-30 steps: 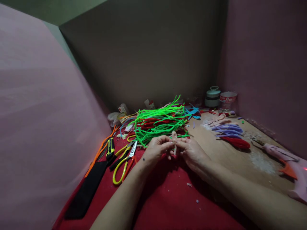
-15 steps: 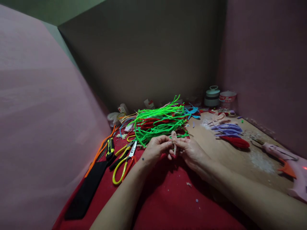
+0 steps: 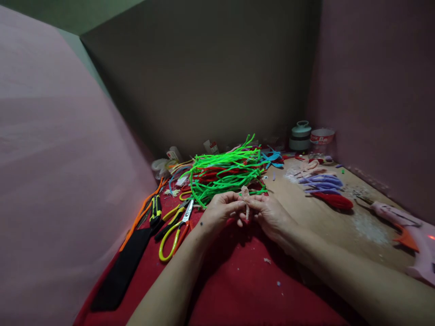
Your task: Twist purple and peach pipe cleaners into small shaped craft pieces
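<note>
Between my two hands stands a pale pink looped pipe cleaner (image 3: 245, 192), its rounded loop pointing up and its tail hanging below the fingers. My left hand (image 3: 222, 210) pinches it from the left with thumb and forefinger. From the right, my right hand (image 3: 270, 212) grips the same piece, fingertips almost meeting those of the left. Just beyond lies a big heap of green pipe cleaners (image 3: 227, 158) with red pipe cleaners (image 3: 217, 173) among them. Scissors (image 3: 176, 233) with yellow and orange handles rest beside my left forearm.
Left lie a yellow-and-black utility knife (image 3: 156, 210), pliers (image 3: 172, 222) and a black flat case (image 3: 122, 271). Right, on a brown board (image 3: 326, 235), are purple looped pieces (image 3: 322, 182), a red piece (image 3: 335, 201) and a pink glue gun (image 3: 397, 215). A jar (image 3: 301, 137) stands behind.
Both hands stay almost in place, still holding the pale pink piece. Its loop looks slightly shifted to the left; nothing else has visibly moved.
</note>
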